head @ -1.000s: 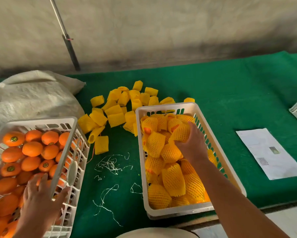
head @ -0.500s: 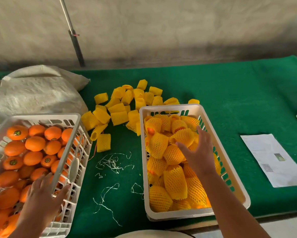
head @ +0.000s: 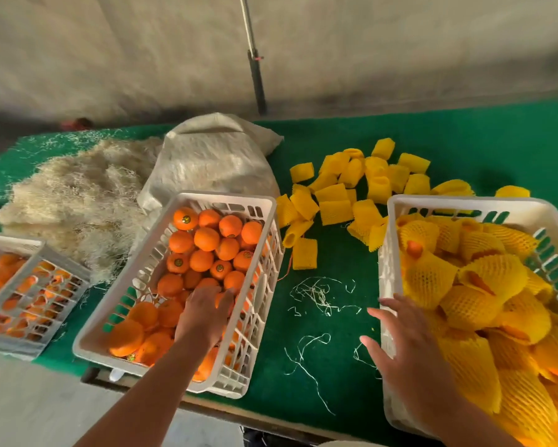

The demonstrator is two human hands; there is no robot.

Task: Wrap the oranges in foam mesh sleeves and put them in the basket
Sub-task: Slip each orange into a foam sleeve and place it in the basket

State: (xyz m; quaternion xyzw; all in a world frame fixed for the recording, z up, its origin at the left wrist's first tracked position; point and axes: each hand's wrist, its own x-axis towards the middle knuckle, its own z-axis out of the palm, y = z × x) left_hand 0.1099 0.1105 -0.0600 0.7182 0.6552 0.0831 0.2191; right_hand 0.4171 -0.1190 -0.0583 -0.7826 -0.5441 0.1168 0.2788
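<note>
The left hand reaches down into the crate of bare oranges near the front edge of the worktop, fingers laid over the fruit; whether they have closed round one I cannot tell, since the palm hides them. The right hand hangs open with fingers spread, holding nothing, over the left rim of the basket that is heaped with sleeved oranges at the front right. The step in hand looks to be fetching the next orange: best to take one from the top layer so the pile does not shift, lift it clear of the crate wall, and send the free hand for a single foam mesh sleeve from the loose scatter between the two containers toward the back. The nearest sleeve lies just beside the crate's right wall, apart from the others, so it should come away without dragging neighbours. Loose fibre strands lie on the green cloth between the hands and could cling to a sleeve. A woven sack and a heap of straw-like packing sit behind the crate, and a second crate of oranges stands at the left edge
</note>
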